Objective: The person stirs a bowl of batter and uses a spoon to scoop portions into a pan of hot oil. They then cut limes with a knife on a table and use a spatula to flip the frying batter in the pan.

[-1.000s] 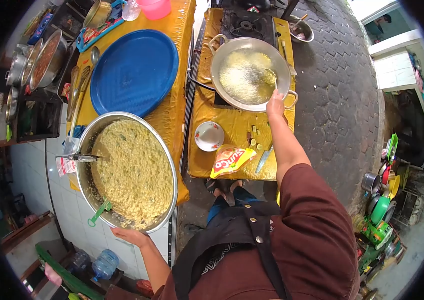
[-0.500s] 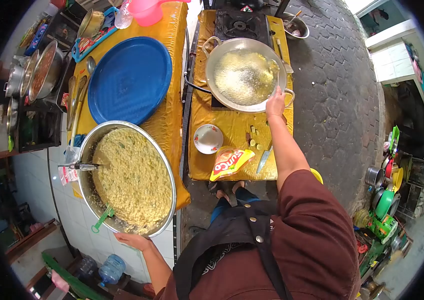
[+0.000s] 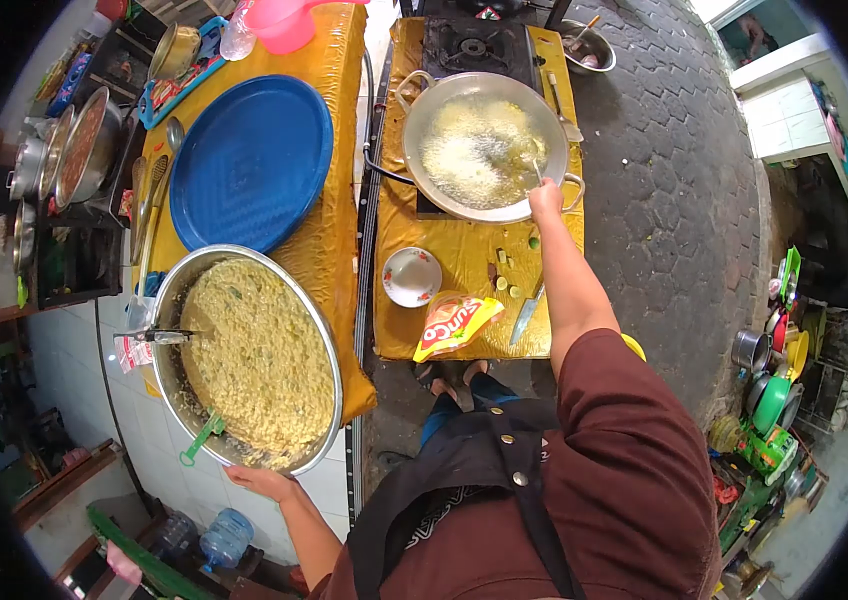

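Observation:
My right hand (image 3: pixel 546 203) is closed around the thin handle of a metal spoon (image 3: pixel 539 170), whose head is hidden in the bubbling oil. It reaches over the near right rim of a wide two-handled wok (image 3: pixel 424 180). Pale yellow batter (image 3: pixel 474 140) foams in the oil. At the near edge of a large metal basin (image 3: pixel 337 400), my left hand (image 3: pixel 260 482) grips the rim from outside, its fingers partly hidden. Thick yellowish batter (image 3: pixel 259 350) with green bits fills much of this basin. A green handle (image 3: pixel 204 440) and a metal-handled tool (image 3: pixel 166 336) lean over its left side.
A blue tray (image 3: pixel 254 165) lies beyond the basin. By the wok are a gas stove (image 3: pixel 474 45), a spatula (image 3: pixel 566 115), a small floral bowl (image 3: pixel 412 277), an oil pouch (image 3: pixel 456 325), a knife (image 3: pixel 527 315) and cut pieces (image 3: pixel 515 291). A gap separates the two tables.
My right hand has moved slightly left across the wok's near right side, and more of the spoon's handle shows. My left hand stays at the basin's rim. The view has shifted slightly.

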`<state>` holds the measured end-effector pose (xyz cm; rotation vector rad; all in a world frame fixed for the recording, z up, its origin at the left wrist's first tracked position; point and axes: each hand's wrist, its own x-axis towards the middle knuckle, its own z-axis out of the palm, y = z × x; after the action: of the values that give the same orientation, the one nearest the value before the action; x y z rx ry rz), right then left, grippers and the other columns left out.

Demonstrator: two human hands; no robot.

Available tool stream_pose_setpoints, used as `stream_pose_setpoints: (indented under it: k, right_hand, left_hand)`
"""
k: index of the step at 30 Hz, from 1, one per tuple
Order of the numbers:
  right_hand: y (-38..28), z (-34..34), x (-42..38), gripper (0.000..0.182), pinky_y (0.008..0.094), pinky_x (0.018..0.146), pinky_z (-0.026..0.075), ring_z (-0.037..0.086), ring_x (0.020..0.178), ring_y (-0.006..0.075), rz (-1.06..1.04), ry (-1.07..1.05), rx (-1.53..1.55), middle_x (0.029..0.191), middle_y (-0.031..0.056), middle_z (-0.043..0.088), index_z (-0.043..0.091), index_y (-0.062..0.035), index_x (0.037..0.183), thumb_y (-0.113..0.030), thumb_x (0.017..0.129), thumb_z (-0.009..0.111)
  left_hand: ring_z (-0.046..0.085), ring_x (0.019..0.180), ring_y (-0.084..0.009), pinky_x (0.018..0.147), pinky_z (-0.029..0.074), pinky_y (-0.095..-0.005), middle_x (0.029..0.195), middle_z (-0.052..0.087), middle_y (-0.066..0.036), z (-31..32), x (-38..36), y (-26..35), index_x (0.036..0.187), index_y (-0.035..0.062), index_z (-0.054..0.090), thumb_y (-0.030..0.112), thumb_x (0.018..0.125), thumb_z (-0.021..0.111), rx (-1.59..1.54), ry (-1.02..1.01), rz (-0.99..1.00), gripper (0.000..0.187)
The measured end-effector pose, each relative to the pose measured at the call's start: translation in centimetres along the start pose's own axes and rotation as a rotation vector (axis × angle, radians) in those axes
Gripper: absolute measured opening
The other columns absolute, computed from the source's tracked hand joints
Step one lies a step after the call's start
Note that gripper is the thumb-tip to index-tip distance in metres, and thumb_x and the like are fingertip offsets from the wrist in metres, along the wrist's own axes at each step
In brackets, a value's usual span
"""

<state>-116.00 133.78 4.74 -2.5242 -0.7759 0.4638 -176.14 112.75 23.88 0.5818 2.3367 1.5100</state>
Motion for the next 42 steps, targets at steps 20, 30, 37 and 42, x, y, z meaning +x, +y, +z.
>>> stream_pose_setpoints:
  k: [20, 30, 37, 42]
  right_hand:
    - [-0.5, -5.3, 2.1, 0.023, 0.0402, 0.061, 0.048, 0.058, 0.073, 0.0344, -0.048, -0.054, 0.0, 0.091, 0.0214, 0.056, 0.054, -0.0012, 0.097, -0.004, 0.076, 0.047]
    - [-0.9, -9.2, -5.5, 0.029, 0.0431, 0.074, 0.046, 0.053, 0.091, 0.0358, -0.34, 0.192, -0.083, 0.102, 0.0201, 0.052, 0.049, -0.0032, 0.107, -0.004, 0.078, 0.045]
    - [-3.9, -14.6, -9.4, 0.025, 0.0161, 0.033, 0.026, 0.032, 0.04, 0.0034, 0.112, -0.446, 1.303, 0.065, 0.0001, 0.047, 0.048, -0.0004, 0.105, -0.003, 0.081, 0.046]
    - [-11.9, -20.2, -21.7, 0.032, 0.0159, 0.034, 0.023, 0.031, 0.042, 0.0042, -0.033, -0.854, 1.22, 0.071, 0.0029, 0.05, 0.047, 0.0004, 0.113, -0.001, 0.08, 0.047]
  left_hand:
    - [0.037, 0.115, -0.0292, 0.098, 0.032, -0.037, 0.131, 0.03, -0.018, 0.6, -0.5, 0.9, 0.129, -0.0014, 0.025, 0.041, 0.094, 0.023, -0.099, 0.031, -0.054, 0.055]
    - [0.039, 0.112, -0.0271, 0.096, 0.032, -0.0353, 0.128, 0.032, -0.019, 0.7, -0.4, 0.6, 0.127, -0.0042, 0.025, 0.037, 0.094, 0.027, -0.228, 0.037, -0.017, 0.053]
    - [0.037, 0.107, -0.0272, 0.094, 0.03, -0.0373, 0.116, 0.036, -0.021, -0.2, 2.9, -5.4, 0.119, -0.0078, 0.028, 0.048, 0.091, 0.025, 0.075, 0.053, 0.328, 0.062]
    - [0.038, 0.108, -0.0281, 0.094, 0.028, -0.0357, 0.117, 0.039, -0.019, 0.7, 1.8, -3.2, 0.121, -0.0061, 0.032, 0.041, 0.092, 0.032, -0.21, 0.104, 0.296, 0.056]
